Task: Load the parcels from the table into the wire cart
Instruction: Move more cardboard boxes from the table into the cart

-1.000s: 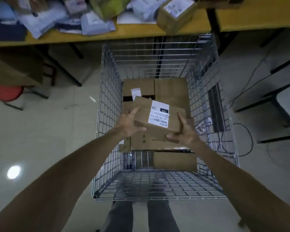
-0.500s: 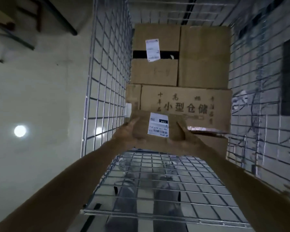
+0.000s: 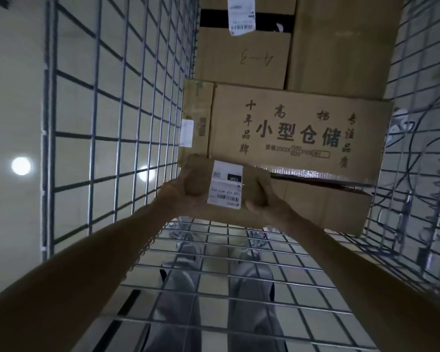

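**Q:** What are the hands doing?

**A:** Both hold one small brown parcel [image 3: 253, 177] in the middle of the frame. The left hand [image 3: 184, 193] wraps the parcel's left end, its fingers curled close together round the cardboard. The right hand [image 3: 268, 208] grips the right end, thumb at the near edge, the other fingers bent over the top. Neither hand lies flat or spread.

**Q:** How are the arms placed?

**A:** Two bare forearms enter from the lower corners and meet at the parcel. They reach down inside the cart [image 3: 45, 148], whose wire walls fill the left and right sides of the frame.

**Q:** Where is the parcel?

**A:** It is inside the cart, held in the hands, with a white barcode label [image 3: 225, 185] facing up. Just beyond it, centre right, a printed box [image 3: 297, 133] with large Chinese characters lies on a plain box [image 3: 328, 208]. Whether the parcel touches either, I cannot tell. Two back boxes [image 3: 244, 54] stand at top centre.

**Q:** Anything else?

**A:** The person's grey-trousered legs [image 3: 186, 288] show through the wire at the bottom. The pale floor [image 3: 10, 97] on the left carries two bright light spots.
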